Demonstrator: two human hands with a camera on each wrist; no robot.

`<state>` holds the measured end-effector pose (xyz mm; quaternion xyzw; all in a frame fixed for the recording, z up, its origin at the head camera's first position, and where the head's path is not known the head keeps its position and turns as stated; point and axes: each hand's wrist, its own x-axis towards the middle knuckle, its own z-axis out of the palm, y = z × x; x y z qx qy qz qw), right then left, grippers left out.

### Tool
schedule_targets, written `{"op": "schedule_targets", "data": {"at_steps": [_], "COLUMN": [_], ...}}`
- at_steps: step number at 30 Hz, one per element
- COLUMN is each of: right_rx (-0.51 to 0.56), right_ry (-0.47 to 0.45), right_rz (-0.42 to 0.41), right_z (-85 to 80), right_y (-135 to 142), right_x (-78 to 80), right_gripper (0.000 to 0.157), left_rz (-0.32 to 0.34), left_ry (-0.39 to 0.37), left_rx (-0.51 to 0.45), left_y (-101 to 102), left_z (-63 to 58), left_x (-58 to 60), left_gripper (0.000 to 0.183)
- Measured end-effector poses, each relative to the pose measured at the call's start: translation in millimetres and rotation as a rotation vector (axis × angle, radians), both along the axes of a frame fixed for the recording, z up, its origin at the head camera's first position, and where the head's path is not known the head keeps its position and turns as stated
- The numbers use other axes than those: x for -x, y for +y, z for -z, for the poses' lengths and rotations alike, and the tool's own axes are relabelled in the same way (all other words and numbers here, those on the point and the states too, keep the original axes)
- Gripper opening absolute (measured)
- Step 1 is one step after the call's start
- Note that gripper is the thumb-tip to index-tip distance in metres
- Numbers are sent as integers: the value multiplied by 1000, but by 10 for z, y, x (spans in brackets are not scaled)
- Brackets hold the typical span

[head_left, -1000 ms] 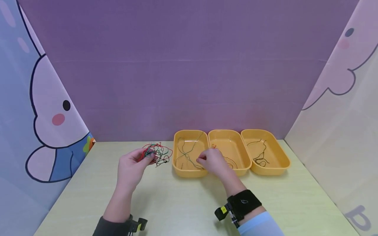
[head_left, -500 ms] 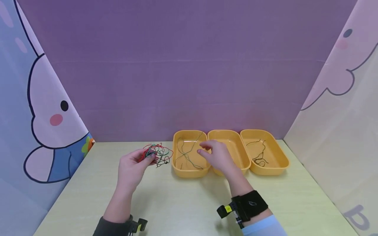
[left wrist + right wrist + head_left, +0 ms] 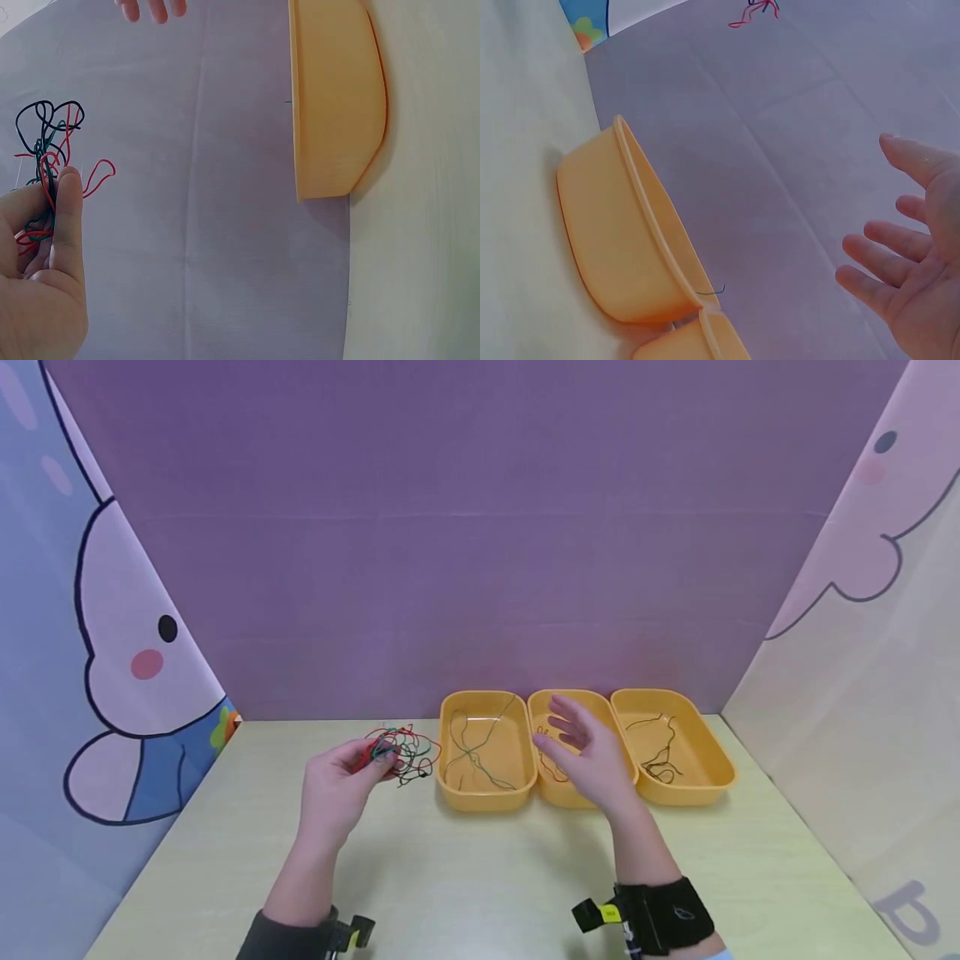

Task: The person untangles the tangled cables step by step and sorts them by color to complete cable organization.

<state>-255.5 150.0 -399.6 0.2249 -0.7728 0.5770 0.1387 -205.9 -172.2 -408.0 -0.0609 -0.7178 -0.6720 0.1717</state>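
Observation:
My left hand pinches a tangle of thin red, green and black cords between thumb and fingers, left of the trays. Loops of the tangle stick up past the fingertips in the left wrist view. Over the middle yellow tray hovers my right hand, fingers spread and holding nothing. Partly hidden behind it, red cord lies in that tray. Green cord is in the left yellow tray, and dark cord in the right yellow tray.
The three trays stand side by side near the back of the pale table. Behind them rises a purple backdrop. Printed cartoon panels close off both sides. Each wrist wears a strap with a small camera.
My right hand has opened from a pinch and moved right and back, from between the left and middle trays to over the middle one. The left hand stays nearly still with the cords.

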Motion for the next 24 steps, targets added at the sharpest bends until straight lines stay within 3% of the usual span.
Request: {"op": "schedule_targets", "data": {"at_steps": [7, 13, 20, 24], "right_rx": [76, 81, 128, 150], "right_ry": [-70, -95, -127, -157], "right_rz": [35, 38, 8, -46], "right_z": [-62, -48, 183, 85], "right_y": [125, 184, 224, 135], "right_x": [-183, -181, -17, -115], "right_gripper": [57, 57, 58, 56], "left_rz": [-4, -11, -12, 6], "left_ry": [-23, -22, -33, -39], "left_rx": [24, 23, 49, 48], "left_y": [7, 14, 39, 57], "left_z": [8, 10, -11, 12], "left_x": [13, 8, -3, 3], "left_gripper": [22, 21, 20, 19]}}
